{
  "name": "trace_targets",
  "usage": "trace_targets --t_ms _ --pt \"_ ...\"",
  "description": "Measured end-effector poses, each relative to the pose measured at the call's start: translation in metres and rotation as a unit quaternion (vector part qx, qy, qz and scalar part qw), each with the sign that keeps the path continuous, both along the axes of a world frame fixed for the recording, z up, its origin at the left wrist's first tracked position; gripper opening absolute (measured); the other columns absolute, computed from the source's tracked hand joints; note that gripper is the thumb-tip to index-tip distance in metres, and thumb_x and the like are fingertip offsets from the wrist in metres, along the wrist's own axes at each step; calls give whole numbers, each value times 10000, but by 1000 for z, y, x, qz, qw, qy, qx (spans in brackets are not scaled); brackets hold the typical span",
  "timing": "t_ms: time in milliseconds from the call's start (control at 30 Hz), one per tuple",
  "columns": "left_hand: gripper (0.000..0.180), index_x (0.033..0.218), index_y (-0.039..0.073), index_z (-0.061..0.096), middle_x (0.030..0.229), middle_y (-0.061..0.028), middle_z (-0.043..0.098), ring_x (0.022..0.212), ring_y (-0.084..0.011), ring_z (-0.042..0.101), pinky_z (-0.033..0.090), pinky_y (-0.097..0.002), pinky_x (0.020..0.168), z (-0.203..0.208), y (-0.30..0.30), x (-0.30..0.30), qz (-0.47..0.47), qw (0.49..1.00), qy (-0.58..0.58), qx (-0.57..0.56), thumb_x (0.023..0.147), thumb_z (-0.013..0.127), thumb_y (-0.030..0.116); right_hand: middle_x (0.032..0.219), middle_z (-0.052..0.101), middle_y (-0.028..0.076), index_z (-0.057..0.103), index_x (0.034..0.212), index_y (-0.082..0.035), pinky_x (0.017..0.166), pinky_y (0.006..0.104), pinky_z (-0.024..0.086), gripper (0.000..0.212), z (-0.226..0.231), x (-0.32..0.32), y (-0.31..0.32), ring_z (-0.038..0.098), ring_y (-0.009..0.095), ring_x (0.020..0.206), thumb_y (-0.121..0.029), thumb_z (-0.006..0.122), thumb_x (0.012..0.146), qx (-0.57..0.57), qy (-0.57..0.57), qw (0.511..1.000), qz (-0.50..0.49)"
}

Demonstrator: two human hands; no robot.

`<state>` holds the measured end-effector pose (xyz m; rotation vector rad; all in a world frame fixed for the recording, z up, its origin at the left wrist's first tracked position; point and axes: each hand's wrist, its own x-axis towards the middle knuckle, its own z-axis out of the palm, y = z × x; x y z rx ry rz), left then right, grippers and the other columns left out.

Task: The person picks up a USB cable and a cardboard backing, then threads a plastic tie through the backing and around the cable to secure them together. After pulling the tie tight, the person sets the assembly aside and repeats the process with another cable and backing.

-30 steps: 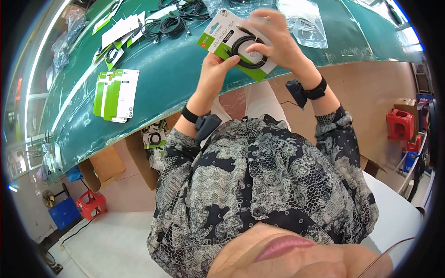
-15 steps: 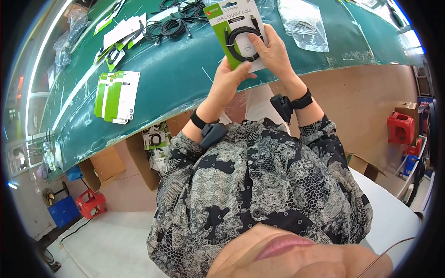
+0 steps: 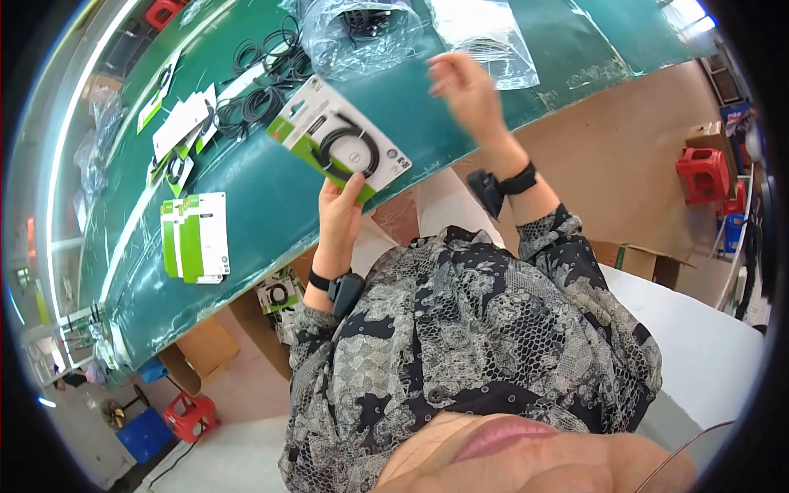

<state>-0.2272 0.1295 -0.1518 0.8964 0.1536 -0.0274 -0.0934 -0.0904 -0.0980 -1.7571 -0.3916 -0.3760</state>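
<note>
Person in a black-and-grey patterned shirt (image 3: pixel 468 329) at a glossy green surface (image 3: pixel 255 193). Landmark: a neat stack of green-and-white cards (image 3: pixel 194 238) near the surface's front edge.

R of the stack & a bit farther from the person, a flat white-and-green card (image 3: pixel 306 123) w/ a coiled black cable (image 3: pixel 374 154) on its front is held up at a slant. The L hand (image 3: pixel 339 215) pinches its near edge, thumb on the front by the coil. The R hand (image 3: pixel 470 90), well to the R of the stack, is blurred; fingers loosely bent & apart, nothing visible in it.

Handling (judgement): prob. light; card stiff but creasable, smooth face maybe slippery; cable springy & tough. Best held by the edges or a bare corner, b/c a hard squeeze could bend the card.

Surface: beyond the stack, a loose fan of white cards (image 3: pixel 181 127); R of those, tangled black cables (image 3: pixel 259 107). Beyond the stack & farther R, a crumpled clear plastic bag (image 3: pixel 320 37) w/ dark contents, then a flat clear bag (image 3: pixel 489 49) w/ pale contents.

Room: a red plastic stool (image 3: pixel 191 416) below the stack; another red stool (image 3: pixel 703 175) & a brown cardboard box (image 3: pixel 641 261) far R of it.
</note>
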Motion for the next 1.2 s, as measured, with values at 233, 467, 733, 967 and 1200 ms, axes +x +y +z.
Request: trace_targets --t_ms 233,467,733,967,1200 --pt "291 1182 35 524 1142 -65 588 1034 -193 586 480 -365 916 -3 -5 4 8 1000 20 4 893 560 29 911 629 83 617 908 -85 679 352 501 82 -44 82 -102 628 260 815 -85 584 833 -411 -54 894 -170" --pt "315 1172 25 531 1118 -58 598 1006 -150 581 476 -307 892 4 -28 17 -23 1000 20 -8 867 607 34 930 590 79 603 859 -112 697 386 493 43 -53 99 -96 603 307 853 -118 589 819 -452 -9 884 -122" --pt "293 1153 23 535 1104 -57 604 1000 -152 583 473 -305 889 7 -34 18 -38 999 27 13 870 609 47 881 577 83 568 829 -87 658 385 485 7 -45 94 -107 595 315 801 -89 562 831 -446 -114 881 -109" --pt "324 1198 36 496 1170 -67 567 1058 -175 564 464 -350 932 10 -36 26 -13 999 -8 -50 885 582 50 821 587 69 597 841 -56 609 308 479 33 -19 38 -106 604 244 714 -33 587 820 -322 -123 934 -95" --pt "401 1268 61 430 1228 -79 531 1129 -223 533 445 -407 978 55 -44 38 -14 989 -85 -122 893 572 70 789 616 30 642 919 -49 603 214 469 131 32 -29 -55 596 111 686 18 624 807 -180 -116 977 -2"
